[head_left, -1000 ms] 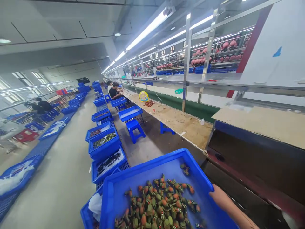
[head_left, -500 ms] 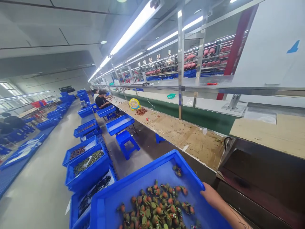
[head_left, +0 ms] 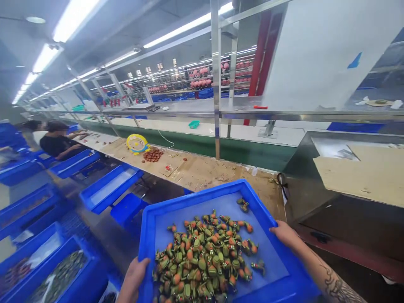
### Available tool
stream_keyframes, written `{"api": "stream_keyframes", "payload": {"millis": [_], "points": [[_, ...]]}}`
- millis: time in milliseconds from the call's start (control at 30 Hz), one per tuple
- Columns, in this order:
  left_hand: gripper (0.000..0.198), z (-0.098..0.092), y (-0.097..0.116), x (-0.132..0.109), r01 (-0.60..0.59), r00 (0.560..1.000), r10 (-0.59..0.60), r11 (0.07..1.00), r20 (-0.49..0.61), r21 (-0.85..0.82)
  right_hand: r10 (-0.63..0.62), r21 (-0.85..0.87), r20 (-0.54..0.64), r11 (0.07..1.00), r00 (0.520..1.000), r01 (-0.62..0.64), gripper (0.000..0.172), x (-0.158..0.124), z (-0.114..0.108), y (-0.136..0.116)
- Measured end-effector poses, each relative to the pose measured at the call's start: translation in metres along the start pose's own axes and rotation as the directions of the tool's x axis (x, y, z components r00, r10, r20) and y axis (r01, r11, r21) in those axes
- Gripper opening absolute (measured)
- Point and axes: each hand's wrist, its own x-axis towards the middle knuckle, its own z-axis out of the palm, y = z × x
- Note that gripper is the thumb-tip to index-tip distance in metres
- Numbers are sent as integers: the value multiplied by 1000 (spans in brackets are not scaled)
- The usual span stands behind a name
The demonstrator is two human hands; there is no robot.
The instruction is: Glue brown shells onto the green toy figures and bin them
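Both my hands carry a shallow blue plastic tray (head_left: 197, 196) in front of me. My left hand (head_left: 135, 273) grips its left rim, thumb over the edge. On the opposite side, my right hand (head_left: 283, 234) is closed on the right rim, with the fingers underneath hidden. A heap of small green and orange painted figurines (head_left: 202, 252) lies inside the tray, and a few lie apart near its far corner. The tray's far edge overlaps the front of the workbench in view; whether it touches the bench I cannot tell.
A long workbench (head_left: 202, 172) runs ahead, bearing a yellow fan (head_left: 138, 144) and a pile of reddish-brown small parts (head_left: 153, 155). At left stand a blue stool (head_left: 128, 208) and several blue bins (head_left: 94, 269). A metal cabinet (head_left: 347, 210) is at right. Co-workers (head_left: 59, 141) sit farther left.
My view has swung to the right, towards the workbench. The tray now shows more fully, and my left hand has come into view on its left rim. My right hand keeps its hold.
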Motion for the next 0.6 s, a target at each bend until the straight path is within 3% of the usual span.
{"api": "stream_keyframes", "payload": {"millis": [133,367,500,600], "points": [[12,53,85,78,-61,984,60,998,167,-3,62,69,-90,996,994,-56,22,35,-26,-23],[18,157,208,197,-123,947,88,988,308,97,202,163,-140,970,969,-179,28,104,-24,-38],[22,213,261,249,-158,928,82,970,364,184,307,124,-162,949,938,-289,25,130,-23,-47],[25,247,284,279,-216,916,119,951,384,220,345,66,-192,939,919,-339,23,135,-20,-55]]}}
